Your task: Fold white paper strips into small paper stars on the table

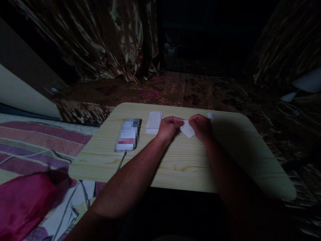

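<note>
Both my hands rest on a small light wooden table (190, 167), pinching one small white piece of paper (188, 130) between them. My left hand (169, 128) grips its left edge with curled fingers. My right hand (202, 127) grips its right side the same way. A stack of white paper sheets (153, 122) lies just left of my left hand. A tiny folded white paper bit (210, 115) sits behind my right hand.
A phone (127, 135) lies on the table's left part, with a cable (121, 161) running off the near edge. Striped bedding (32, 140) and a red cloth (22, 201) are at left. Patterned curtains (100, 40) hang behind a dark patterned floor covering.
</note>
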`<state>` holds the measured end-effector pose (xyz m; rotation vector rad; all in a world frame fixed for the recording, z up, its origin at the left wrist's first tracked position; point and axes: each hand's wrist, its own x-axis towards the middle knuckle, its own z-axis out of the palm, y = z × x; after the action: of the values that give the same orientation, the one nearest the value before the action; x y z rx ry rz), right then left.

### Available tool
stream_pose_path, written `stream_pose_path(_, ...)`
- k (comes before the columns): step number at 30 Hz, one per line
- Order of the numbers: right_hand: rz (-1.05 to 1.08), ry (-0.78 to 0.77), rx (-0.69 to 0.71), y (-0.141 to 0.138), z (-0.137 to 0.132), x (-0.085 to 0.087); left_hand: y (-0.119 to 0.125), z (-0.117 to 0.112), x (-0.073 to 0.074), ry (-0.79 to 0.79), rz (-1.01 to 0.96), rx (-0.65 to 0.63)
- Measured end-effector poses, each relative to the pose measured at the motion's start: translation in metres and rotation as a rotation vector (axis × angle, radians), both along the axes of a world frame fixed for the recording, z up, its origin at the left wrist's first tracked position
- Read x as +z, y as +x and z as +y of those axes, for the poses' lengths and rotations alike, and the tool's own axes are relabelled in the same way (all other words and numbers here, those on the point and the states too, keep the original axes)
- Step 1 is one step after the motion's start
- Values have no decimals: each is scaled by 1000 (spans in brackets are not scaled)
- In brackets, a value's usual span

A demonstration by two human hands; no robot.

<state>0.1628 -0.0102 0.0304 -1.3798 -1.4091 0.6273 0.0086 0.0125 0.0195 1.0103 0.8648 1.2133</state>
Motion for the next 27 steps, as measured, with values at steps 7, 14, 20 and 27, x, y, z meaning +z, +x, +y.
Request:
stream_pose_path(7,-15,9,-5,-1,-1,0,-1,3,-3,19,45,28)
stream_pose_path(14,-52,9,-10,2,3,-2,-4,6,-9,121,276,-18)
stream_pose_path(20,-46,-44,3,6,4,-1,-3,3,-7,93,301,-112)
stream_pose_path(27,-9,-71,-6,5,3,0,-4,6,-12,118,342,-95)
